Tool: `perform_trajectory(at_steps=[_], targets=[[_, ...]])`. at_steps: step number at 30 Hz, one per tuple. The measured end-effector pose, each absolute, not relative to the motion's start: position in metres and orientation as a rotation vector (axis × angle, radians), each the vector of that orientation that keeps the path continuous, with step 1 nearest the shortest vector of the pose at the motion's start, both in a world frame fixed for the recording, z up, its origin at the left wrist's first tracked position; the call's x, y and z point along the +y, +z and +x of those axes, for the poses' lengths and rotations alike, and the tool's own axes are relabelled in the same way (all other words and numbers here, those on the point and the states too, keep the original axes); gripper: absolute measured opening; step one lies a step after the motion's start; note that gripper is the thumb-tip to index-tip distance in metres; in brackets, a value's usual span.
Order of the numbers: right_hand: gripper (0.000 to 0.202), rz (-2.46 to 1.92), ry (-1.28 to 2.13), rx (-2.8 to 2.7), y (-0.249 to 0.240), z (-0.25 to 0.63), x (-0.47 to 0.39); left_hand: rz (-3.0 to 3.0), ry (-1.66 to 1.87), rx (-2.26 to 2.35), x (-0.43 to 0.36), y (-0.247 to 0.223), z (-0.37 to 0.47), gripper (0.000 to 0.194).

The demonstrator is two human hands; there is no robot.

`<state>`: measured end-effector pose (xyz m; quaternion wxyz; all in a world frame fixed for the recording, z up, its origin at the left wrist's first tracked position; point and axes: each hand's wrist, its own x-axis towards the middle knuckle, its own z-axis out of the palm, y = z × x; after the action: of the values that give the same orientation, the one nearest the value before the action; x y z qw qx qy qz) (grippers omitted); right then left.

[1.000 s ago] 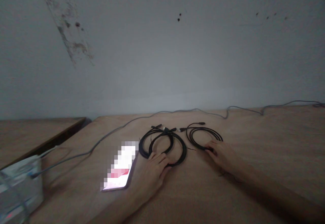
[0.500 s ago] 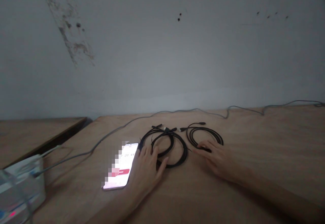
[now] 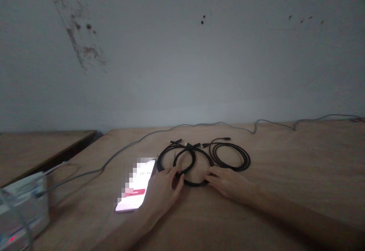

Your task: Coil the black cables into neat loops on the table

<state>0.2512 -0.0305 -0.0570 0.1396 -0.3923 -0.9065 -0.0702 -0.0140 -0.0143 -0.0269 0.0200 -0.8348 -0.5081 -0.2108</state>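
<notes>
Three coiled black cables lie in a row on the wooden table, the left and middle ones overlapping. My left hand [image 3: 167,185] grips the lower left of the middle coiled cable [image 3: 195,184], its thumb and fingers curled at the rim. Opposite it, my right hand [image 3: 228,181] has its fingers together at the lower right rim of that same coil. Just beyond the left hand sits the left coil [image 3: 160,163]. The right coil [image 3: 247,160] rests behind the right hand, apart from it. Pale metal plugs show at the coils' far side.
A lit phone [image 3: 139,186] lies beside my left hand. A thin grey cord [image 3: 122,150] runs along the wall from a white box [image 3: 25,209] with a red light at lower left. Behind the table [image 3: 285,160] rises a grey wall [image 3: 182,72].
My right hand has left the right coil and moved left and nearer to the middle coil's rim. My left hand's fingers have drawn back and curled at that coil, which shifted slightly right.
</notes>
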Motion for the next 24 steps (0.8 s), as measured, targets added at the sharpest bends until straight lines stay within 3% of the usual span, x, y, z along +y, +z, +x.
perform_trajectory(at_steps=[14, 18, 24], targets=[[0.012, -1.213, -0.209, -2.574, -0.067, 0.25, -0.042, -2.675, -0.957, -1.05, -0.027, -0.022, -0.018, 0.047], [0.014, -1.145, -0.117, -2.567, -0.066, 0.257, -0.055, -2.776, -1.09, -0.992, -0.032, -0.019, -0.02, 0.043], [0.021, -0.953, 0.134, -2.605, -0.051, 0.277, -0.077, -2.678, -1.437, -1.275, -0.03, -0.018, -0.02, 0.026]])
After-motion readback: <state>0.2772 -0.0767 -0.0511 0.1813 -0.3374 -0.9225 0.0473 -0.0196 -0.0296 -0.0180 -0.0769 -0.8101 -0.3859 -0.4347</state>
